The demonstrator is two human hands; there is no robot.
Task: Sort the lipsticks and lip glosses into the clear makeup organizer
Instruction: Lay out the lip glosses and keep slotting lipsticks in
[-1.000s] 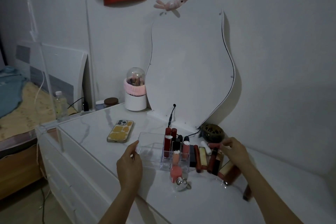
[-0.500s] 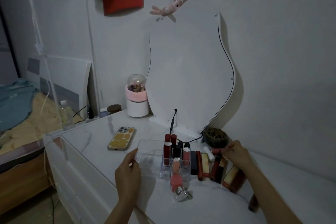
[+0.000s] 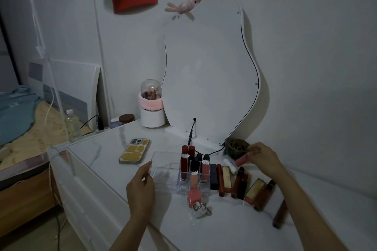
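White desk [image 3: 106,153]: right hand [image 3: 263,159] pinches a pink tube [image 3: 242,160]; left hand [image 3: 140,187], fingers straight, touches the organizer [image 3: 163,171]. Next, a free slot.

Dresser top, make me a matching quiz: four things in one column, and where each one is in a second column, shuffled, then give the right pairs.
Things:
1. phone
2. pink tube
3. left hand
4. organizer

Places:
A. held in the right hand
B. lying flat left of the organizer
C. at the organizer's left edge
D. between the hands, with tubes standing in its right part

Pairs: 1-B, 2-A, 3-C, 4-D
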